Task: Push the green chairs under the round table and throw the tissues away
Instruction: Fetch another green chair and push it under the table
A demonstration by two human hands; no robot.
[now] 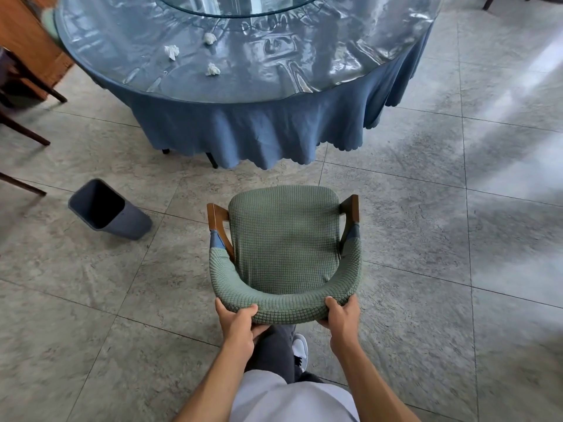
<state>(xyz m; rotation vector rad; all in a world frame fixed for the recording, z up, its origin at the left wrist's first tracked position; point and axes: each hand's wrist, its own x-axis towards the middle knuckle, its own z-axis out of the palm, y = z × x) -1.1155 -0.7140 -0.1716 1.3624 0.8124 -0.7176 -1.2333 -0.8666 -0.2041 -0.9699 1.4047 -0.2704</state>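
Two hands hold the curved backrest of one green chair (285,239). The left hand (236,318) has its grip closed on the left end of the backrest, thumb on top and fingers curled beneath the padded rim. The right hand (341,313) has its grip closed on the right end in the same fashion. Both forearms reach forward from the bottom edge of the view.

The chair stands upright on the tiled floor (426,239), seat facing away from the grip, wooden arm ends exposed at the front corners. It is apart from the counter, with bare floor between the seat front and the hanging cloth.

Ahead of the grip stands the round counter (380,65), covered in a blue cloth (259,129) under a clear sheet, with a glass turntable (237,7) at its centre. Three crumpled tissues (212,69) lie on the near left part of the counter top, apart from one another.

Left of the grip and forward, a grey waste bin (122,217) sits on the floor, appearing tilted, its opening towards the camera. Further left, dark chair legs (27,132) and a wooden cabinet (27,41) are visible. Below the grip, a trouser leg and a white shoe (300,350) show.
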